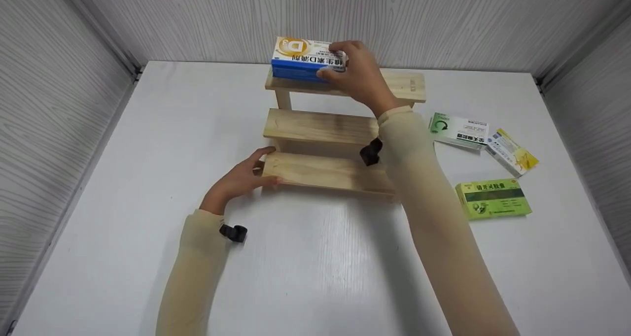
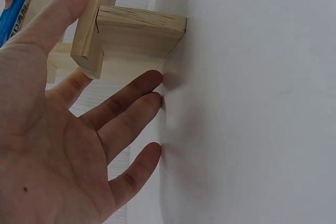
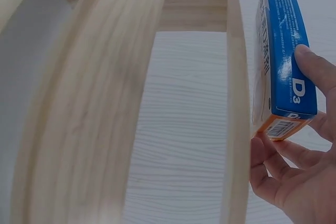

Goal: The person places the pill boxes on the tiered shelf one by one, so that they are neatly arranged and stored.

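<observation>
My right hand (image 1: pixel 360 75) grips the right end of a blue, white and orange vitamin D3 medicine box (image 1: pixel 300 70), thumb on its blue side. The box lies lengthwise at the left part of the top step of a three-step wooden rack (image 1: pixel 320 125). In the right wrist view the D3 box (image 3: pixel 286 51) shows its blue face beside the top board's edge. At the left end of the lowest step is my left hand (image 1: pixel 239 178). Its thumb and index finger pinch that board in the left wrist view, while the other fingers (image 2: pixel 131 124) extend toward the white tabletop.
Right of the rack lie a green-and-white medicine box (image 1: pixel 461 130), a white-and-yellow box (image 1: pixel 511 152) and a light-green box (image 1: pixel 494 199). Grey wood-grain panels (image 1: pixel 207 20) enclose the white table (image 1: pixel 315 267) at the back and both sides.
</observation>
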`<state>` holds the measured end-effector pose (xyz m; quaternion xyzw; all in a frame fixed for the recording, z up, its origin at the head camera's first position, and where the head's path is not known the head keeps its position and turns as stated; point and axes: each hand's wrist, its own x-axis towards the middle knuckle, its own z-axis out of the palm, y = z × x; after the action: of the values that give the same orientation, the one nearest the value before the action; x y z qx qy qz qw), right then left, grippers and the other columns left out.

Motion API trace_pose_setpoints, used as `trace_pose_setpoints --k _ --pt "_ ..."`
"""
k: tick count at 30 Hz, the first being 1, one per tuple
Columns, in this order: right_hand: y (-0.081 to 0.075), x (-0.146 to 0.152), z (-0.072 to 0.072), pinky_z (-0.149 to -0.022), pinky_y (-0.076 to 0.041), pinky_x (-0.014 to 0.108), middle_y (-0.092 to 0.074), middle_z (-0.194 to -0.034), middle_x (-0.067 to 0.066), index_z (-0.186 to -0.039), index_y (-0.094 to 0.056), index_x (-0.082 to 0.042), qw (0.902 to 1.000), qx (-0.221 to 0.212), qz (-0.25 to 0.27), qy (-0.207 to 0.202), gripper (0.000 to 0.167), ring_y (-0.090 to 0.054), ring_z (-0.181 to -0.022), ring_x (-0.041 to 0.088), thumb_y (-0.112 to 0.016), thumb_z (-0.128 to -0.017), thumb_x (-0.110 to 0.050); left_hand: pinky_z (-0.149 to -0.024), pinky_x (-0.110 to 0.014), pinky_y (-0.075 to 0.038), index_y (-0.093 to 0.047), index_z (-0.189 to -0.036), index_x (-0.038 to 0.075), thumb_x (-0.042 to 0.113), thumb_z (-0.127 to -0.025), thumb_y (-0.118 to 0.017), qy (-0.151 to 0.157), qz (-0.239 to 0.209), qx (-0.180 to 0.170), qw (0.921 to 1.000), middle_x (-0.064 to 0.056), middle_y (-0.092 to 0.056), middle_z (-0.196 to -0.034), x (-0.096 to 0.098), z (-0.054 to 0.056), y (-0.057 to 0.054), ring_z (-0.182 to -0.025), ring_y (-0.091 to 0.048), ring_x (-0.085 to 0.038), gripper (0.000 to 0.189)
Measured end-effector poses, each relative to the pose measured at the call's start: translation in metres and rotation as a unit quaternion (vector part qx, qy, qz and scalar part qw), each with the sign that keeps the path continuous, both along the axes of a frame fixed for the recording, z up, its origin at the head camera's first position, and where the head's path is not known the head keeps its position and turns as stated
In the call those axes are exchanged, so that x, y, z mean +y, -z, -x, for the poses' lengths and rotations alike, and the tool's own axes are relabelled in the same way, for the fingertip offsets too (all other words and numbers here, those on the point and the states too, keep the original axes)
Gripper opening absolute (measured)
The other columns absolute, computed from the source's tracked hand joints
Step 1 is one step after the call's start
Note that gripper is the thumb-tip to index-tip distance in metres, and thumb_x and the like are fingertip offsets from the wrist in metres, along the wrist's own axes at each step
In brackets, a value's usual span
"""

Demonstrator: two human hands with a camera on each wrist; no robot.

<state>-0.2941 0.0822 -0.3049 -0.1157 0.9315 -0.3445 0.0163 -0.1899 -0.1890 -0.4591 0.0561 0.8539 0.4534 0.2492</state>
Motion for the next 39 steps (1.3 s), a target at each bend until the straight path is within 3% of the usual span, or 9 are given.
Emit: trace_pose_setpoints --k 8,18,24,30,39 --pt "0.003 -0.001 0.001 -0.115 -0.027 0.029 -0.033 -0.154 0.005 -0.142 -0.045 -0.016 0.9996 -0.007 -0.026 0.0 0.062 -0.034 -0.142 0.018 -0.067 -0.09 -0.04 -0.105 -0.055 -0.036 -0.022 -0.152 0.035 0.054 -0.078 -0.074 -0.004 0.01 -0.002 0.9999 -0.017 -0.043 -0.145 0.003 -0.001 -0.002 -0.135 -0.044 -0.034 0.092" --pt "0.005 -0.005 0.0 -0.116 -0.027 0.03 -0.03 -0.154 0.005 -0.143 -0.043 -0.017 0.9991 -0.02 -0.038 0.006 0.062 -0.032 -0.142 0.017 -0.067 -0.09 -0.04 -0.108 -0.055 -0.032 -0.021 -0.152 0.036 0.051 -0.08 -0.074 -0.005 -0.001 -0.011 0.9999 -0.018 -0.041 -0.145 0.004 -0.001 -0.001 -0.137 -0.041 -0.034 0.091" --pt "0.005 0.0 0.0 -0.114 -0.029 0.029 -0.022 -0.157 0.006 -0.145 -0.041 -0.019 0.9997 -0.02 -0.013 0.001 0.067 -0.034 -0.142 0.019 -0.069 -0.087 -0.04 -0.109 -0.055 -0.031 -0.021 -0.152 0.037 0.05 -0.08 -0.074 -0.005 -0.01 -0.013 0.9999 -0.018 -0.04 -0.145 0.004 -0.001 -0.002 -0.137 -0.041 -0.033 0.091" --pt "0.006 0.016 -0.003 -0.102 -0.043 0.028 -0.02 -0.156 0.006 -0.143 -0.042 -0.019 0.9987 -0.009 0.049 -0.003 0.066 -0.047 -0.13 0.021 -0.069 -0.087 -0.041 -0.108 -0.056 -0.032 -0.02 -0.152 0.036 0.05 -0.08 -0.074 -0.005 -0.004 -0.009 0.9999 -0.018 -0.04 -0.146 0.004 -0.001 -0.002 -0.137 -0.04 -0.034 0.091" --pt "-0.002 0.07 -0.007 -0.105 -0.039 0.033 -0.035 -0.149 0.002 -0.143 -0.044 -0.021 0.998 0.037 0.048 0.018 0.062 -0.044 -0.129 0.018 -0.067 -0.088 -0.041 -0.106 -0.056 -0.034 -0.021 -0.15 0.036 0.052 -0.08 -0.074 -0.008 0.006 0.001 1.0 -0.019 -0.041 -0.146 0.004 -0.003 -0.002 -0.136 -0.042 -0.035 0.09"
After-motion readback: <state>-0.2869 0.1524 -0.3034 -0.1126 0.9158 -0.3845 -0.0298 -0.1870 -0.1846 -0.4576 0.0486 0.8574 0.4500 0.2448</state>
